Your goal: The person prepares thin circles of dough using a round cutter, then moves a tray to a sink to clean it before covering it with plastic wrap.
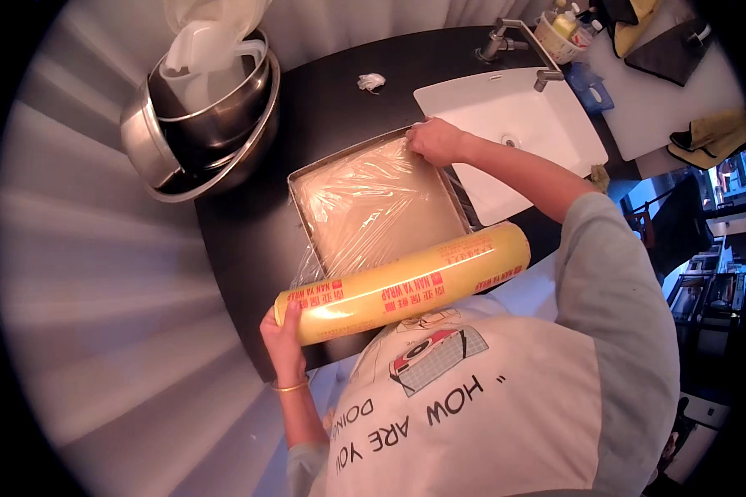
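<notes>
A large yellow roll of plastic cling film [404,282] lies slantwise across the near side of a shallow rectangular metal baking tray [314,239]. My left hand [284,338] grips the roll's left end, thumb on top. Clear film [360,205] stretches from the roll over the tray, wrinkled and shiny. At the tray's far right corner, my right hand [438,141] pinches the film's edge against the rim, its fingertips partly hidden. Some film hangs loose past the tray's near left side. The tray's pale inside shows through the film.
Stacked steel bowls [255,140] hold a translucent plastic jug [202,77] at the far left. A crumpled white scrap [371,82] lies on the dark countertop [236,248]. To the right are a white sink [522,118], a metal faucet [503,45], a basket of bottles [559,40] and cloths [714,136].
</notes>
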A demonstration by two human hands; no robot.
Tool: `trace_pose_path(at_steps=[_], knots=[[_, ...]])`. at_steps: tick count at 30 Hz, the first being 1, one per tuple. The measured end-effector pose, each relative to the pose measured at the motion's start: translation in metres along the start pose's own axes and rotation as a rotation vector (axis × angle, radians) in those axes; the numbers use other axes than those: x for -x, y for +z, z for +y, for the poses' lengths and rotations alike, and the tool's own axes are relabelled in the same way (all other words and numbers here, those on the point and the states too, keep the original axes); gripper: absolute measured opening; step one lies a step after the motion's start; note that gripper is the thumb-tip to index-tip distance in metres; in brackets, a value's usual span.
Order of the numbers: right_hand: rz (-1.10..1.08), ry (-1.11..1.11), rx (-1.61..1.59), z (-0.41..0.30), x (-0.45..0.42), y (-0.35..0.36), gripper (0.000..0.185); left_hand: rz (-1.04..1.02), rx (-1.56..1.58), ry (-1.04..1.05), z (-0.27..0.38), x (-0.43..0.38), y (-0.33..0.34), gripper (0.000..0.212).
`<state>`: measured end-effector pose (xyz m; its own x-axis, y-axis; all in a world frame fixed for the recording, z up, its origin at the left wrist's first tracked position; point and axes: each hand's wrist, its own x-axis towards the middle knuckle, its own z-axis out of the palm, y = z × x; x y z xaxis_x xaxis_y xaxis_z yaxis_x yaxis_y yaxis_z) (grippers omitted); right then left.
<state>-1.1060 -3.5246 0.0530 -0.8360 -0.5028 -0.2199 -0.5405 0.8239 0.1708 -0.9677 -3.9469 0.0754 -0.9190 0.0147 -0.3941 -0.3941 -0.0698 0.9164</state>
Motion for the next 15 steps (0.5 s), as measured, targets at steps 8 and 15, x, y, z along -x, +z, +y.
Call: trace_pose_path(at_steps=[8, 15], knots=[[0.292, -0.053, -0.572, -0.082, -0.019, -0.023, 0.032, 0.012, 0.039, -0.051, 0.007, 0.001, 0.004, 0.020], [0.278, -0.037, -0.387, -0.092, -0.021, 0.013, 0.053, 0.051, 0.000, -0.061, 0.008, 0.006, 0.004, 0.020]])
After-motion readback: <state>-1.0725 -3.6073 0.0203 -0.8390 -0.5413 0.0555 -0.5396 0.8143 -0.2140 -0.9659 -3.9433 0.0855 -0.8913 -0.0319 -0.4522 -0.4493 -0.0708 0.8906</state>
